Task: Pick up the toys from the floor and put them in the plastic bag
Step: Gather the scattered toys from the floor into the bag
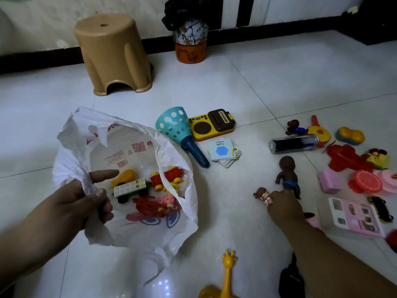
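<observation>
While the left hand pinched the rim of the white plastic bag and held its mouth open above the tiled floor, the right hand reached palm-down, fingers closing on a small brown-haired figurine, fingertips touching a dark baby doll. Brick cars and a pink doll already lay inside the bag. Nearby sat a teal catch cup, a yellow toy stove, flash cards, a pink toy panel and a yellow giraffe.
</observation>
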A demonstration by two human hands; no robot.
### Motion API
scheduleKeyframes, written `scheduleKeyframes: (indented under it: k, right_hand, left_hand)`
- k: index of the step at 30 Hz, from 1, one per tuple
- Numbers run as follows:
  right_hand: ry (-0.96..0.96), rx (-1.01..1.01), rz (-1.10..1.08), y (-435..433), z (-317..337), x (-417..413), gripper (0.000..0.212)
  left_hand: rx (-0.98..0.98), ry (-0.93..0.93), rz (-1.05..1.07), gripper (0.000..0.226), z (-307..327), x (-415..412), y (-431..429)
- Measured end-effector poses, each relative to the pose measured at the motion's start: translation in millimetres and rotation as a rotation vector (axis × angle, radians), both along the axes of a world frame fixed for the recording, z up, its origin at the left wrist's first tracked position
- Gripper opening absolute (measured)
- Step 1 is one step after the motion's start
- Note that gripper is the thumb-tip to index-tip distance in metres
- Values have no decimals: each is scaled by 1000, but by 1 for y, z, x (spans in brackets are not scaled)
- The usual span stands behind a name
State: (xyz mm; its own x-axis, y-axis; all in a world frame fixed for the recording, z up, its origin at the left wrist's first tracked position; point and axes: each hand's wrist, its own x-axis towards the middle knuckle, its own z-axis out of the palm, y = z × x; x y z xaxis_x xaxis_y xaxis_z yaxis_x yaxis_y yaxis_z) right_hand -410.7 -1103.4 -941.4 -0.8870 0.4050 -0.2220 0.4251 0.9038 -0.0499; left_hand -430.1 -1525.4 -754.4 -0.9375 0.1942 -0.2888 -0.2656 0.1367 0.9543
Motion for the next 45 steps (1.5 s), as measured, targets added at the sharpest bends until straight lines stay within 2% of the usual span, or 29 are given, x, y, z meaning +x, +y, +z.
scheduleKeyframes:
  k: [1,3,4,5,7,8,10,11,12,13,14,16,18,20,21,24,27,30,32,34,37,39,40,43,44,45]
  right_hand:
    - [46,-32,10,-5,7,-1,27]
    - [238,-178,-67,-10,28,-11,23]
    - [363,-287,-108,-15,46,-18,21]
    - [472,-368,-97,-24,71,-26,21]
    - [619,-519,-8,-51,133,-41,23]
    - [667,-678,50,-69,165,-45,22]
    - [589,-1111,177,-105,220,-43,26]
    - [459,-1314,253,-121,239,-39,24]
    - [295,-1456,317,-137,249,-36,21]
    - [125,-1536,360,-152,250,-34,20]
    - [-22,-1554,381,-169,245,-32,19]
    - [-198,-1465,357,-203,222,-32,21]
    - [-277,-1323,264,-233,189,-38,16]
    - [-263,-1199,106,-259,144,-50,8]
    - [-233,-1109,46,-269,125,-54,10]
    - [-125,-865,48,-280,86,-65,36]
    - [-55,-941,88,-275,87,-69,42]
    - [61,-863,265,-260,113,-67,39]
    - [166,-754,476,-243,138,-52,29]
    - [285,-632,742,-222,158,-25,21]
    - [300,-344,1102,-190,150,26,23]
    - [164,-220,1219,-171,120,56,30]
    - [14,-216,1207,-165,106,67,37]
    - [-556,-176,1008,-149,67,89,71]
    - [-672,-100,985,-149,59,94,76]
    - [-706,-33,976,-151,50,98,75]
  left_hand:
    - [7,-3,20,50,4,-1,1]
    - [-20,3,73,24,10,-1,4]
    - [-14,-19,52,19,11,0,3]
    - [-14,-36,40,24,13,1,6]
    - [-44,-7,24,53,20,4,9]
    - [-33,-10,27,51,22,5,9]
    - [20,-15,19,24,22,5,6]
    - [35,-11,8,22,21,5,3]
    - [50,-12,-19,38,23,6,-1]
    - [38,-8,-25,58,22,7,-6]
    - [31,-3,-12,67,23,8,-11]
    - [37,-23,-32,69,26,11,-24]
    - [36,-22,-30,66,31,13,-31]
    - [23,-24,-24,63,35,18,-36]
    - [19,-20,-12,57,37,20,-37]
    - [-22,8,16,37,40,23,-36]
    - [-80,-11,0,15,30,21,-43]
    - [-107,-89,-39,16,24,21,-49]
    - [-110,-163,-102,15,24,20,-51]
    - [-99,-211,-142,3,25,20,-51]
    - [-86,-229,-188,21,24,22,-49]
    - [-79,-215,-200,25,24,25,-46]
    - [-74,-210,-206,26,24,26,-44]
    - [-71,-194,-208,27,23,27,-41]
    - [-79,-191,-207,27,23,28,-40]
    - [-87,-185,-211,27,23,29,-39]
